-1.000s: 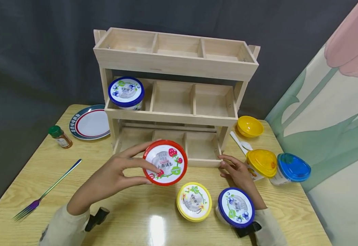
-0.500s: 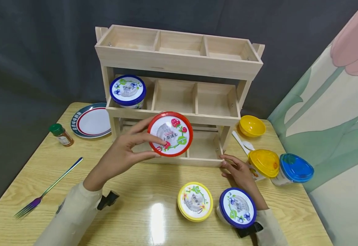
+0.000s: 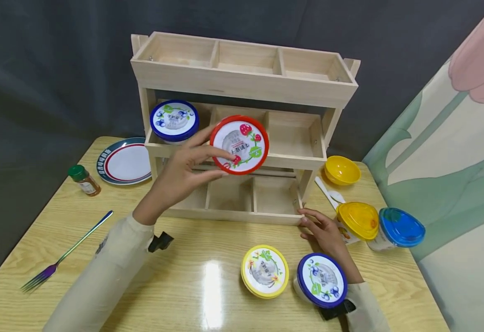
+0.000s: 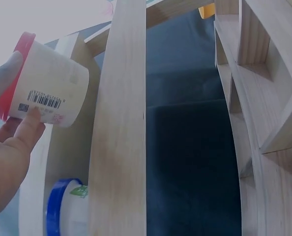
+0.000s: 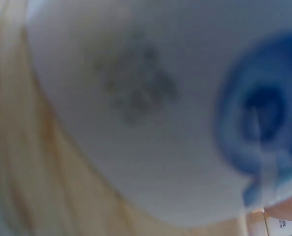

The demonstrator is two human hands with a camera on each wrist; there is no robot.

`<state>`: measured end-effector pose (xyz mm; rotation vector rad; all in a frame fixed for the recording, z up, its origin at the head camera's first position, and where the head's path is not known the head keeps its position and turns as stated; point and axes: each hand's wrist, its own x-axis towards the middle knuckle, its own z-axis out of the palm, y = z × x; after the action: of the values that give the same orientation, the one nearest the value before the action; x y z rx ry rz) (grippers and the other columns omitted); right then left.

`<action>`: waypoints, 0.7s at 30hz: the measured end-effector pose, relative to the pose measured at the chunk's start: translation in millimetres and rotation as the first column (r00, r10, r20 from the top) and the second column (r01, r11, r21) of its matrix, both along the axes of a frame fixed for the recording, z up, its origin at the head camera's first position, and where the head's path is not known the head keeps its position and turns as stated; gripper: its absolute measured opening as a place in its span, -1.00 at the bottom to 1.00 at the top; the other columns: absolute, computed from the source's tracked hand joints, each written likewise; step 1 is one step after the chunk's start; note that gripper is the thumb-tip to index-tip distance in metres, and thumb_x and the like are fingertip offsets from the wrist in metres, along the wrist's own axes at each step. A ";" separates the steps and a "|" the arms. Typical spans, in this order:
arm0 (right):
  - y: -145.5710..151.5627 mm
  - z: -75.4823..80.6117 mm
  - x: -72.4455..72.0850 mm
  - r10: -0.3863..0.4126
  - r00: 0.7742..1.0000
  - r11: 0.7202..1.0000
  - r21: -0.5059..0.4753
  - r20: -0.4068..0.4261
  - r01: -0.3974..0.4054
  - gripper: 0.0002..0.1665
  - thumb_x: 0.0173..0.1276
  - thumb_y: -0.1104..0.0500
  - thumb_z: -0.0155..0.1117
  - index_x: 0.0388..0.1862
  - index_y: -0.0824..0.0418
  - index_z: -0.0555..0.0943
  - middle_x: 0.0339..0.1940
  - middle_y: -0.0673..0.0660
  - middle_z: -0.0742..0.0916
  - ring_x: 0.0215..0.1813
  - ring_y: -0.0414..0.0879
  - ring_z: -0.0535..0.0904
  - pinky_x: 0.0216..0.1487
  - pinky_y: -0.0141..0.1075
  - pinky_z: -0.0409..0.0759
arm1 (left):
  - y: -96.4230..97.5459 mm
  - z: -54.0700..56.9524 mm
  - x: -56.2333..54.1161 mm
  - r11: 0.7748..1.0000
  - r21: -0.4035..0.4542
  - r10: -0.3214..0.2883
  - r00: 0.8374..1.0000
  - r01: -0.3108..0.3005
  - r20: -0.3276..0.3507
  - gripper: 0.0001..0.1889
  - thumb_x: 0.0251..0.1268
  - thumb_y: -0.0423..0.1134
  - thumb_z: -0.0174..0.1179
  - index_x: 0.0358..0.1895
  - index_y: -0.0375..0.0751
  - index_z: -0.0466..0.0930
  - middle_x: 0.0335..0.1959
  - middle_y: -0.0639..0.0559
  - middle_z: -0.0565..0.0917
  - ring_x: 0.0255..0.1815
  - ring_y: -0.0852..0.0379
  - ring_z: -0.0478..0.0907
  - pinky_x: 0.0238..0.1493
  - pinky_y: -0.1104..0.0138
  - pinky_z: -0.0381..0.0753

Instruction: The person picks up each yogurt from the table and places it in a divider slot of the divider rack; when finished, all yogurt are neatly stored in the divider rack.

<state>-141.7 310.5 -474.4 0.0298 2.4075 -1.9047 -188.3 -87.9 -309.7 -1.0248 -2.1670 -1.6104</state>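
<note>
My left hand (image 3: pixel 183 168) holds a white tub with a red strawberry-printed lid (image 3: pixel 255 151), fingers and thumb at its rim. In the head view it overlaps the middle compartment of the wooden rack's (image 3: pixel 242 76) second tier. The left wrist view shows the tub's barcoded side (image 4: pixel 57 81) tilted beside the rack. A blue-lidded tub (image 3: pixel 175 120) stands in that tier's left compartment. My right hand (image 3: pixel 326 237) touches the bottom tier's right front corner with its fingertips. Near that wrist stands another blue-lidded tub (image 3: pixel 322 279), with a yellow-lidded tub (image 3: pixel 264 272) to its left.
Right of the rack are a yellow bowl (image 3: pixel 342 170), a white spoon (image 3: pixel 325 191), a yellow-lidded container (image 3: pixel 358 220) and a blue-lidded container (image 3: pixel 401 226). On the left lie a plate (image 3: pixel 127 161), a green-capped jar (image 3: pixel 85 180) and a rainbow-coloured fork (image 3: pixel 67 251).
My left hand has raised the red-lidded tub from in front of the bottom tier to the second tier, moving slightly right. My right hand has kept its place at the rack's corner.
</note>
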 end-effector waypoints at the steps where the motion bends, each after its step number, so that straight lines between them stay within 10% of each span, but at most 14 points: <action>1: 0.0 0.0 0.1 0.001 1.000 1.000 0.001 -0.003 -0.001 -0.52 0.75 0.19 0.18 0.48 0.43 0.53 0.16 -0.11 0.72 0.03 -0.27 0.73 -0.06 -0.34 0.82 | 1.8 0.7 -4.1 1.000 0.013 0.001 1.000 -0.001 0.004 -0.67 0.24 -0.57 0.53 0.06 -0.32 0.84 0.70 -0.08 0.30 0.64 -0.07 0.34 0.32 0.19 0.70; 11: -1.4 3.5 4.5 -0.017 1.000 1.000 -0.024 0.015 0.018 -0.52 0.75 0.17 0.18 0.46 0.43 0.54 0.18 -0.06 0.71 0.05 -0.23 0.72 -0.06 -0.35 0.82 | 19.5 6.9 -28.1 0.991 0.106 0.065 0.980 -0.086 0.186 -0.68 0.36 -0.46 0.50 0.15 -0.33 0.80 0.70 -0.03 0.28 0.63 -0.08 0.34 0.47 0.07 0.57; 21: -3.4 1.0 6.6 -0.017 1.000 0.998 -0.056 0.026 0.019 -0.53 0.75 0.19 0.17 0.49 0.39 0.55 0.48 0.27 0.57 0.05 -0.21 0.67 -0.06 -0.35 0.81 | 28.5 10.7 -31.0 0.987 0.059 0.137 0.969 -0.152 0.206 -0.65 0.33 -0.45 0.53 0.16 -0.30 0.80 0.64 -0.15 0.33 0.61 -0.16 0.35 0.45 -0.01 0.57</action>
<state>-135.1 307.2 -473.4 0.0721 2.3447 -1.9661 -219.4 -59.4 -299.0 -0.6899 -2.2305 -1.7773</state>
